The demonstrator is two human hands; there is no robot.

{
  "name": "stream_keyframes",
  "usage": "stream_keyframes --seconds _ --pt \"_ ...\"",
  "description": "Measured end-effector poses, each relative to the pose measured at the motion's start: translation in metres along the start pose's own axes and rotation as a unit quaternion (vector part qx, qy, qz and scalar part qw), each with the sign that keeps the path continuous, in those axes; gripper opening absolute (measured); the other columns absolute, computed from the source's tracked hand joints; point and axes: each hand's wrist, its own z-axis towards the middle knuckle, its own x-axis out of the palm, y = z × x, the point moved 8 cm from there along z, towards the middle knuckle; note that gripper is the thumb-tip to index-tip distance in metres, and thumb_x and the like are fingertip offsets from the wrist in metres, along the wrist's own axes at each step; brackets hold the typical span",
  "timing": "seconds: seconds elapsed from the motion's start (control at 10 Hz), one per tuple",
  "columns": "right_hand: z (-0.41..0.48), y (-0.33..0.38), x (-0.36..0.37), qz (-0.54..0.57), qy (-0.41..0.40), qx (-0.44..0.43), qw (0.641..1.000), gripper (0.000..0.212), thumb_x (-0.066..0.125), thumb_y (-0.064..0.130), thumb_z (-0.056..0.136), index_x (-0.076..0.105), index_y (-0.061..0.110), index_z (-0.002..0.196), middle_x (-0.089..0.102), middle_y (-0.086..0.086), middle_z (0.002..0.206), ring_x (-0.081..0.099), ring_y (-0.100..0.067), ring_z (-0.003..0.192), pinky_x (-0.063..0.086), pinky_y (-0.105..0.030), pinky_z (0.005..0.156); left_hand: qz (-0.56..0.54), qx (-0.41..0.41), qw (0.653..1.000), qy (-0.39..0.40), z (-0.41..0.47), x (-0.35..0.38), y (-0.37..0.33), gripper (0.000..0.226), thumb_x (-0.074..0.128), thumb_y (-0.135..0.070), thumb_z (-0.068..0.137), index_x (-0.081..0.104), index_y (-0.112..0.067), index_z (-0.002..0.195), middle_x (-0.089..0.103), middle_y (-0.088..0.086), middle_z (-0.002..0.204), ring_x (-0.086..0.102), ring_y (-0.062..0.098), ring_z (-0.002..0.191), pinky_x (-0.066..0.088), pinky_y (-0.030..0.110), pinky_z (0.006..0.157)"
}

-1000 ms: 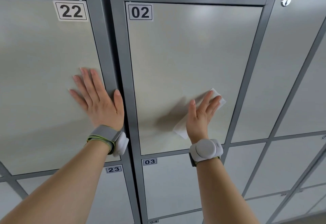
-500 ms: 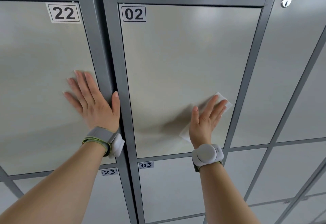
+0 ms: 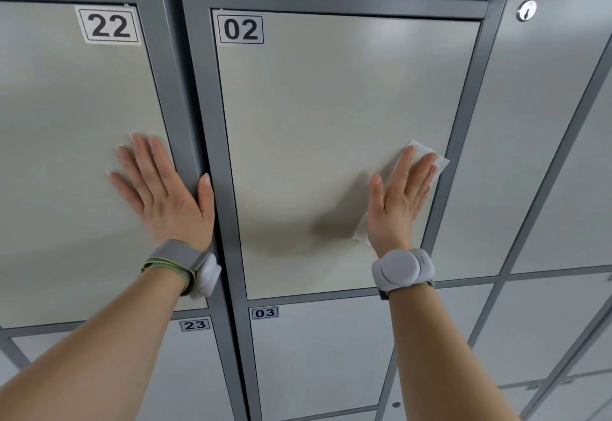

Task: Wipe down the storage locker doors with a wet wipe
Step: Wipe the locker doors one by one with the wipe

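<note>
A pale grey locker door marked 02 (image 3: pixel 331 116) fills the middle of the view. My right hand (image 3: pixel 399 198) lies flat on its lower right part with straight fingers, pressing a white wet wipe (image 3: pixel 438 160) against the door. The wipe shows past the fingertips and below the palm. My left hand (image 3: pixel 162 188) rests flat on the door marked 22 (image 3: pixel 66 116), its thumb on the dark grey frame post (image 3: pixel 195 89) between the two doors.
Doors 23 (image 3: pixel 99 371) and 03 (image 3: pixel 318 354) sit below. A taller panel to the right carries a round keyhole (image 3: pixel 526 10). Dark grey frame bars run between all doors.
My right hand has slid the wipe rightward across door 02, close to its right edge. The left hand has stayed planted on door 22.
</note>
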Motion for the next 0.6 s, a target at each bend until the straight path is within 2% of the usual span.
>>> stream_keyframes --seconds 0.1,0.3,0.4,0.5,0.6 --pt "-0.014 -0.021 0.001 0.001 0.004 0.035 0.999 0.07 0.027 0.049 0.093 -0.003 0.02 0.15 -0.019 -0.012 0.156 -0.023 -0.019 0.141 -0.023 -0.017 0.105 0.003 0.003 1.0 -0.004 0.0 0.0 -0.001 0.071 0.035 -0.039 0.097 0.016 0.011 0.144 0.016 0.032 0.15 0.012 0.05 0.138 -0.015 0.038 0.114" --pt "-0.038 -0.04 0.004 -0.008 0.018 0.094 0.995 0.074 0.026 0.051 0.09 -0.007 0.02 0.15 -0.022 -0.012 0.155 -0.024 -0.021 0.142 -0.017 -0.03 0.112 0.003 0.005 1.0 -0.006 0.0 -0.001 0.0 0.07 0.036 -0.038 0.097 0.017 0.011 0.144 0.016 0.033 0.149 0.012 0.051 0.137 -0.015 0.038 0.113" --pt "-0.027 -0.025 0.002 -0.002 0.022 0.071 0.997 0.075 0.025 0.052 0.09 -0.007 0.02 0.15 -0.021 -0.011 0.155 -0.024 -0.021 0.142 -0.021 -0.023 0.108 0.004 0.005 1.0 -0.002 -0.001 -0.001 0.0 0.071 0.036 -0.038 0.097 0.016 0.011 0.144 0.016 0.033 0.15 0.012 0.051 0.137 -0.015 0.038 0.113" --pt "-0.006 -0.005 -0.001 0.0 0.022 0.006 1.0 0.07 0.025 0.049 0.093 -0.003 0.019 0.15 -0.019 -0.01 0.156 -0.024 -0.019 0.141 -0.022 -0.018 0.107 0.001 0.005 1.0 -0.002 0.0 -0.001 -0.001 0.071 0.034 -0.04 0.098 0.016 0.011 0.144 0.016 0.033 0.15 0.012 0.051 0.138 -0.015 0.039 0.114" --pt "-0.002 -0.002 -0.003 0.002 0.011 -0.023 1.0 0.071 0.021 0.053 0.093 0.002 0.017 0.151 -0.016 -0.012 0.156 -0.024 -0.013 0.139 -0.019 -0.021 0.11 0.0 0.007 1.0 -0.004 0.0 -0.001 -0.001 0.07 0.033 -0.04 0.098 0.017 0.011 0.144 0.016 0.033 0.149 0.012 0.051 0.137 -0.014 0.039 0.114"
